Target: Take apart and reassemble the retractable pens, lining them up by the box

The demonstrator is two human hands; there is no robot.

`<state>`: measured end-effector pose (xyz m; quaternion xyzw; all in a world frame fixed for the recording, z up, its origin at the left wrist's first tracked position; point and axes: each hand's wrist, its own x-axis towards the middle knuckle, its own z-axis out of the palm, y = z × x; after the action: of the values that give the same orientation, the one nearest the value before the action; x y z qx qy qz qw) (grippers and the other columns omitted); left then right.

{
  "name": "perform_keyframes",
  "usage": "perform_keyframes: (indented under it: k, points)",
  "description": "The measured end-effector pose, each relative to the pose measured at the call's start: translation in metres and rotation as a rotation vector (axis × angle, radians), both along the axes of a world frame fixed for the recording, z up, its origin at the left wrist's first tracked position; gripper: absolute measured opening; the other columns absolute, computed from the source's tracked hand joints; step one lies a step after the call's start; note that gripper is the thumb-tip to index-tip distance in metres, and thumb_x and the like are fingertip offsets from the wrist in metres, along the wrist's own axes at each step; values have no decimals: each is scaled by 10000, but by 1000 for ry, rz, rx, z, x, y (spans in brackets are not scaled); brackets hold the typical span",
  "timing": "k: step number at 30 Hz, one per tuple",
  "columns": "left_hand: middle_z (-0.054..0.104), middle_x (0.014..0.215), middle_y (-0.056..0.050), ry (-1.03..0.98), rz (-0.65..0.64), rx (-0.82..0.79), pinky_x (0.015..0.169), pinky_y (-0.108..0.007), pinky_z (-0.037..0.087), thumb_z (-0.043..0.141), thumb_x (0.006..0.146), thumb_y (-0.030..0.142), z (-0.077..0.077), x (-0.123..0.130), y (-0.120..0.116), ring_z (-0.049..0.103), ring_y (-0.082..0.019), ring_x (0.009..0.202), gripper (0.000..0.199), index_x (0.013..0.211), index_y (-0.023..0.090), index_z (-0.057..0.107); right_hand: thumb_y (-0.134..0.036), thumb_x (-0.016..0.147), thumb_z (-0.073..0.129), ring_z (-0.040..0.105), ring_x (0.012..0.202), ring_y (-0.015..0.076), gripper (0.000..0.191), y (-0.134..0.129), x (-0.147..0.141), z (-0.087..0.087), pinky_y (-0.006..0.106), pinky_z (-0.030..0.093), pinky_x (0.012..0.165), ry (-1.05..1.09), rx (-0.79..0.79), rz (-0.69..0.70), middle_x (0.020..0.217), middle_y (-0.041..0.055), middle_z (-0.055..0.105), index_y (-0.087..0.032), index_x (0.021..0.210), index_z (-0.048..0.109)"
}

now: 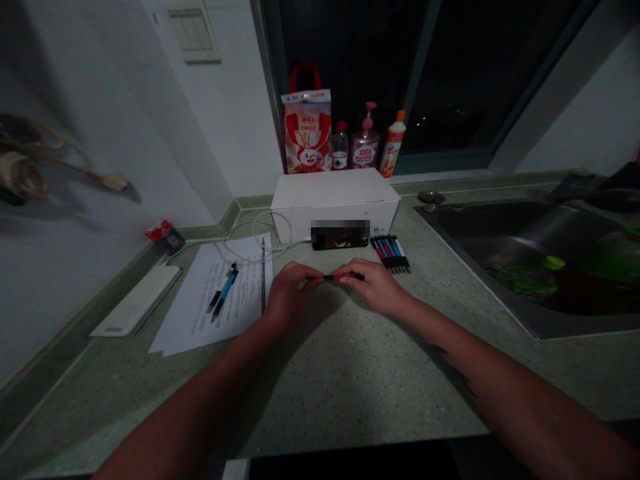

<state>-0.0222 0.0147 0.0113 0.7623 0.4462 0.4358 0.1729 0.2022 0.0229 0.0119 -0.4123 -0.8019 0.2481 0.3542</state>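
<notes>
A slim black-and-red pen [337,277] lies level between my two hands above the speckled green counter [325,387]. My left hand [291,291] pinches its left end, and my right hand [375,285] grips the right end, so both tips are partly hidden by fingers. Just beyond my right hand is a neat row of several pens [391,253] in blue, red and black. To the left, a blue-and-black pen [226,293] and a darker pen [214,301] rest on printed paper sheets [187,320].
A phone [343,239] with a white cable leans against a white box [335,190]. Behind it stand a red bag [307,133], bottles and a pink pump bottle [365,148]. At right is a steel sink [505,293]; a white power bank-like slab [135,303] lies left.
</notes>
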Motion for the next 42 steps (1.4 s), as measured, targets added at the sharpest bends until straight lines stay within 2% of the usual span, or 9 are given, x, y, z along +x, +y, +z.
perform_keyframes:
  k: [3, 6, 9, 15, 19, 30, 35, 39, 42]
  points:
    - [733, 822, -30, 24, 21, 23, 815, -362, 505, 682, 886, 200, -1, 0, 0, 660, -214, 847, 89, 837, 230, 750, -223, 918, 655, 702, 905, 201, 130, 2, -1, -2, 364, 549, 826, 54, -67, -24, 964, 54, 760, -229, 989, 764]
    - [737, 863, -26, -9, 118, -11, 840, -366, 512, 667, 881, 226, -1, 1, 2, 667, -215, 872, 73, 853, 230, 734, -282, 887, 693, 708, 908, 217, 134, 7, 1, -7, 395, 563, 837, 130, -101, -145, 998, 74, 765, -224, 989, 758]
    - [729, 882, -27, -60, 168, -68, 839, -359, 518, 653, 874, 256, 1, 2, 2, 666, -206, 858, 64, 867, 218, 704, -326, 831, 730, 694, 737, 201, 192, 16, 5, -13, 401, 584, 733, 324, -208, -260, 861, 57, 743, -204, 978, 727]
    - [683, 797, -5, -20, -141, -289, 727, -295, 512, 625, 841, 221, -1, 13, -10, 636, -166, 745, 18, 823, 217, 623, -397, 715, 830, 715, 735, 178, 420, 19, 3, -12, 389, 626, 717, 780, -387, -192, 794, -38, 678, -260, 1051, 618]
    - [666, 775, -4, 32, -232, -313, 688, -289, 489, 623, 828, 211, -6, 19, -16, 605, -161, 707, 34, 797, 212, 610, -402, 695, 848, 707, 716, 167, 450, 14, -3, -8, 365, 638, 664, 808, -413, -155, 777, -60, 637, -258, 1033, 587]
    - [659, 783, -7, 71, -245, -294, 665, -285, 460, 614, 832, 208, -11, 17, -15, 595, -165, 703, 11, 825, 205, 621, -400, 695, 852, 704, 706, 163, 443, 12, -4, -7, 333, 644, 620, 798, -425, -135, 772, -58, 627, -246, 1008, 579]
    - [658, 790, -6, 74, -231, -282, 688, -290, 463, 613, 830, 204, -9, 18, -15, 597, -167, 721, 7, 824, 205, 618, -383, 711, 843, 711, 740, 175, 500, 11, -5, -6, 342, 645, 627, 813, -422, -137, 786, -59, 631, -264, 1112, 570]
    - [651, 784, -6, 70, -238, -268, 679, -288, 459, 615, 835, 210, -10, 17, -14, 590, -164, 712, 18, 821, 199, 616, -375, 690, 857, 706, 720, 168, 415, 13, -3, -5, 330, 637, 622, 803, -419, -146, 785, -43, 634, -233, 984, 602]
    - [662, 800, -10, 83, -230, -251, 690, -290, 467, 620, 840, 204, -12, 16, -13, 604, -167, 731, 12, 832, 195, 621, -375, 706, 849, 719, 734, 178, 502, 12, -4, -6, 334, 630, 633, 828, -429, -133, 798, -41, 666, -249, 1117, 590]
